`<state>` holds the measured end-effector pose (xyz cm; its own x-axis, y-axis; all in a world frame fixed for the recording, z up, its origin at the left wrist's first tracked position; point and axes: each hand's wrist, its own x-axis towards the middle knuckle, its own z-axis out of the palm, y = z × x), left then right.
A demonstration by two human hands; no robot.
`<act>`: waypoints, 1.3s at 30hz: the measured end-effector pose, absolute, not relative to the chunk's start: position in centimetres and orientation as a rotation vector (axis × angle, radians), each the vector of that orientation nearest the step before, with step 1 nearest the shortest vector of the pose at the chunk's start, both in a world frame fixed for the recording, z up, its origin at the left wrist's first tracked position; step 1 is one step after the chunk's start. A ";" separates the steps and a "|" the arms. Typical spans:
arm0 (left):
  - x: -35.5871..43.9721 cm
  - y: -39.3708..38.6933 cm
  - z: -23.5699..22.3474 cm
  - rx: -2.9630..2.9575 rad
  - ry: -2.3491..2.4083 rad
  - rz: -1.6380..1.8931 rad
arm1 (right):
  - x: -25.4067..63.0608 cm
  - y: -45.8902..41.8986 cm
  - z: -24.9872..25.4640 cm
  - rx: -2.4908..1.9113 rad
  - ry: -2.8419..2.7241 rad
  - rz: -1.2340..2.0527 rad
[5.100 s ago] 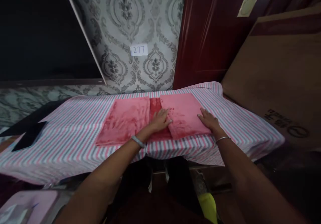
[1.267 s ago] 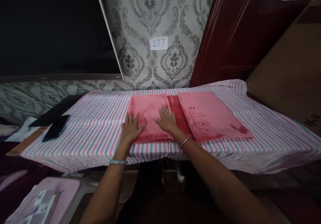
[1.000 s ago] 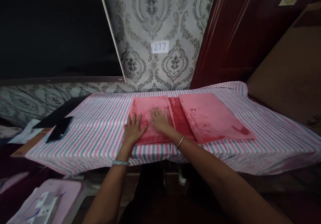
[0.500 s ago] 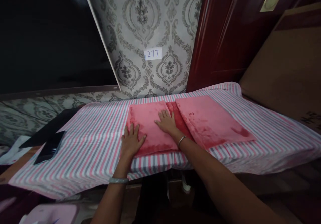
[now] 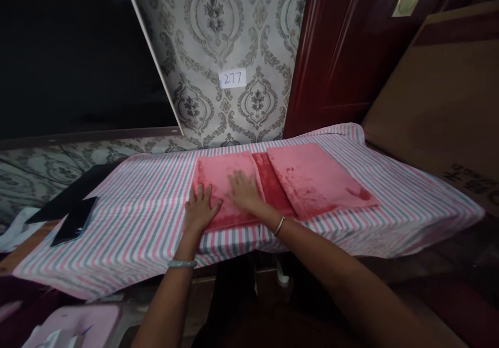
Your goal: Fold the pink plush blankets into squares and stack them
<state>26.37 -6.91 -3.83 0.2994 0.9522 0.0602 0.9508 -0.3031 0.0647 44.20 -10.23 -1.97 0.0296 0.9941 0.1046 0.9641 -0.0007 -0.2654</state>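
A pink plush cloth (image 5: 312, 176) lies on the striped tablecloth (image 5: 152, 197), its left and right sides folded inward. Between the two folded panels a strip of darker red pile shows. My left hand (image 5: 200, 210) rests flat with fingers spread at the left panel's near left edge, partly on the tablecloth. On the middle of that left panel lies my right hand (image 5: 244, 192), fingers outstretched and slightly blurred by motion. Neither hand grips anything; both press or touch the cloth from above.
A black phone (image 5: 76, 220) lies at the table's left end. Behind stand a large dark screen (image 5: 78, 56) and a patterned wall with a paper label (image 5: 233, 78) reading 277. A cardboard box (image 5: 440, 88) is at the right. A pink stool-like surface (image 5: 83, 319) sits lower left.
My right hand has slid left across the left panel, away from the red strip. My left hand stays at the panel's left edge. The whole view has shifted slightly.
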 end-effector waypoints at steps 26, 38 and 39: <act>26.5 -7.3 -3.6 2.491 1.844 0.155 | 48.5 -15.6 -5.3 -2.104 -1.976 0.288; 24.9 -5.2 -2.9 2.408 1.787 0.205 | 50.1 -13.4 -2.8 -2.015 -2.027 0.398; 24.7 -4.2 -2.5 2.410 1.785 0.271 | 50.4 -12.5 -2.1 -1.973 -2.025 0.367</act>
